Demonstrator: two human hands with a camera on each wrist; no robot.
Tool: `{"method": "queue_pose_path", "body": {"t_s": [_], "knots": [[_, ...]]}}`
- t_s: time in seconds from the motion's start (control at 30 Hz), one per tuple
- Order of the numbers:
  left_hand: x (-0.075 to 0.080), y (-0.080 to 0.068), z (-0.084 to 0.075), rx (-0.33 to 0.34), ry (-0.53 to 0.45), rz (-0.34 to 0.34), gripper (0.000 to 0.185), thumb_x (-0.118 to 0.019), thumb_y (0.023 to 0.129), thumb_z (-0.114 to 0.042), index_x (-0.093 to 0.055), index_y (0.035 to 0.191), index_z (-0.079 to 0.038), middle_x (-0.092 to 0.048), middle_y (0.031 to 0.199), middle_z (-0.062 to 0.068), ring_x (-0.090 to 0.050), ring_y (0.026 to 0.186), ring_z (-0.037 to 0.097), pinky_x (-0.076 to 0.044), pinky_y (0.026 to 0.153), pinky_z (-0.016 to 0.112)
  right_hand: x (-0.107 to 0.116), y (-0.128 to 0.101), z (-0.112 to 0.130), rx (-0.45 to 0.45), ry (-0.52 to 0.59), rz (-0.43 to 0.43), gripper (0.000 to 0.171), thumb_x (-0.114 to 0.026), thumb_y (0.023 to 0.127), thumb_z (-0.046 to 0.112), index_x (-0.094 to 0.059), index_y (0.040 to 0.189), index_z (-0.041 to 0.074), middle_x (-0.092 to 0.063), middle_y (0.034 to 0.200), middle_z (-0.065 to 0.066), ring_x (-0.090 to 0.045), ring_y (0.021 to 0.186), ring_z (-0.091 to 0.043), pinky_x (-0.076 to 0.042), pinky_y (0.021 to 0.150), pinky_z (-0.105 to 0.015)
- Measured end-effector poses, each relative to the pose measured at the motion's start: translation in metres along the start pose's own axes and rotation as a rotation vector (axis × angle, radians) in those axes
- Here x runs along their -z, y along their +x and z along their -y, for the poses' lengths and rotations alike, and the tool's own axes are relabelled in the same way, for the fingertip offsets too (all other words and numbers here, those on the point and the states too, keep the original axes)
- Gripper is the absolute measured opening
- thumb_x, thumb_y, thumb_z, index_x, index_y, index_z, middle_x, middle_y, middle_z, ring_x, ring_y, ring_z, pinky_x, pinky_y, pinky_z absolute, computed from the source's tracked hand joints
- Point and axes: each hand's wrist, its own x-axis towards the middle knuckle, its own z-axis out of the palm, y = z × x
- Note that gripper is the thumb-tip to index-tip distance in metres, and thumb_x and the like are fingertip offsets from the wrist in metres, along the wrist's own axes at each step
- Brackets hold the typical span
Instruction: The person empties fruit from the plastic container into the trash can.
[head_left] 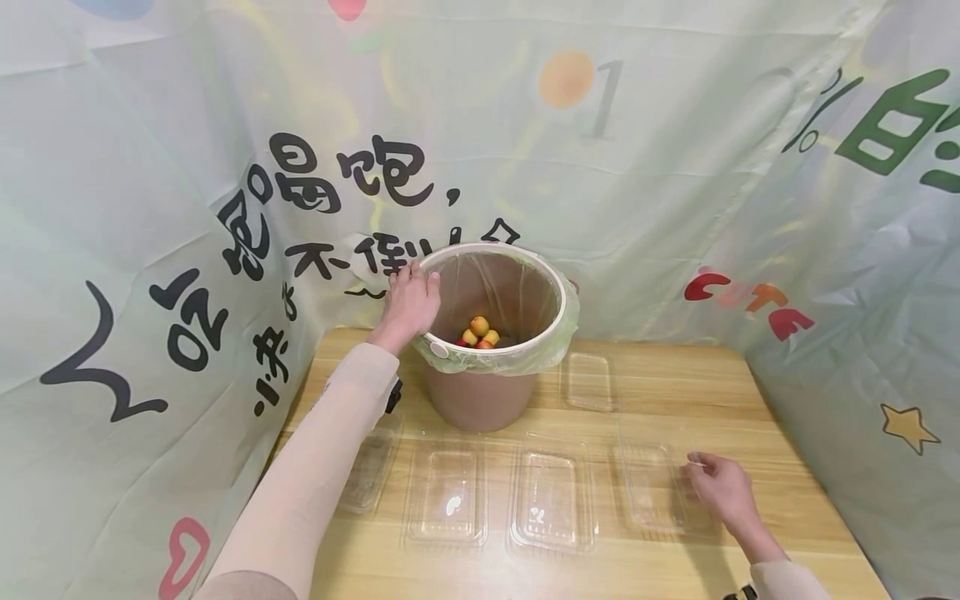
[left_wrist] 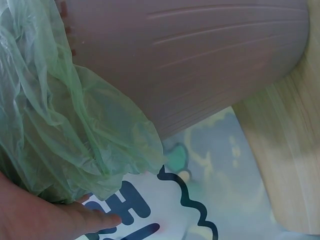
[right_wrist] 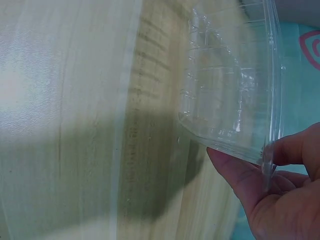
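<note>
A printed banner cloth hangs close round a small wooden tabletop (head_left: 675, 367), leaving little room at the back and sides. On it stands a brown bin (head_left: 480, 400) lined with a thin green bag (head_left: 558, 337), with a few small apricot-like fruit (head_left: 478, 332) lying at the bottom. The left hand (head_left: 408, 302) rests on the bin's rim at its left side, fingers curled over the edge and pressing the bag; the left wrist view shows the bag's loose folds (left_wrist: 65, 125) bunched against the hand. The right hand (head_left: 722, 487) pinches the edge of a clear tray (right_wrist: 235, 90) between thumb and fingers, tilting it up off the wood at the right end of a row of similar trays (head_left: 551, 500); one more tray (head_left: 588, 381) lies just beside the bin. The likeliest trouble, as I judge it, is the pinch: the tray is thin, slick plastic held by one edge only, so it could flex and slip free, or knock its neighbour out of line. The bin looks light for its height, and a pull on the rim could tip it or drag the bag off the rim, since the film is loose there. The trays are hard to see against the wood, which invites a misjudged reach.
</note>
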Motion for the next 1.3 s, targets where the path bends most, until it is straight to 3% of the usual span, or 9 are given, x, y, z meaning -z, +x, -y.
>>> {"method": "queue_pose_path", "body": {"t_s": [0.5,1.03,1.17,1.3], "knots": [[-0.002,-0.001,-0.005,-0.003,-0.001,0.003,0.07,-0.027,0.114,-0.038,-0.019,0.163,0.011,-0.025,0.168,0.033,-0.019,0.157,0.056,-0.021,0.13,0.063,-0.008,-0.001,-0.012,-0.011,0.019,0.037,0.05,-0.047,0.105,0.01,-0.046,0.14,-0.026,-0.062,0.127,-0.044,-0.079,0.09,-0.042,-0.067,0.07,-0.037],[-0.002,-0.002,-0.007,0.004,-0.005,0.018,0.071,-0.025,0.114,-0.04,-0.017,0.164,0.01,-0.021,0.17,0.033,-0.016,0.158,0.057,-0.017,0.131,0.063,-0.011,-0.002,-0.013,-0.025,0.015,0.001,0.051,-0.051,0.106,0.015,-0.049,0.14,-0.023,-0.064,0.127,-0.042,-0.08,0.088,-0.037,-0.067,0.068,-0.036],[0.0,-0.002,-0.006,0.011,-0.003,0.033,0.072,-0.024,0.114,-0.041,-0.015,0.164,0.009,-0.019,0.171,0.032,-0.014,0.159,0.056,-0.015,0.131,0.064,-0.009,0.0,-0.012,-0.004,-0.074,-0.002,0.057,-0.053,0.108,0.027,-0.054,0.139,-0.021,-0.069,0.124,-0.037,-0.078,0.095,-0.038,-0.066,0.074,-0.036],[0.002,0.0,-0.003,0.014,0.002,0.029,0.072,-0.024,0.114,-0.041,-0.016,0.164,0.01,-0.02,0.17,0.033,-0.014,0.158,0.056,-0.015,0.131,0.064,-0.003,0.005,-0.009,0.039,-0.155,-0.005,0.065,-0.045,0.112,0.039,-0.056,0.138,-0.019,-0.073,0.119,-0.032,-0.074,0.104,-0.044,-0.063,0.084,-0.046]]}}
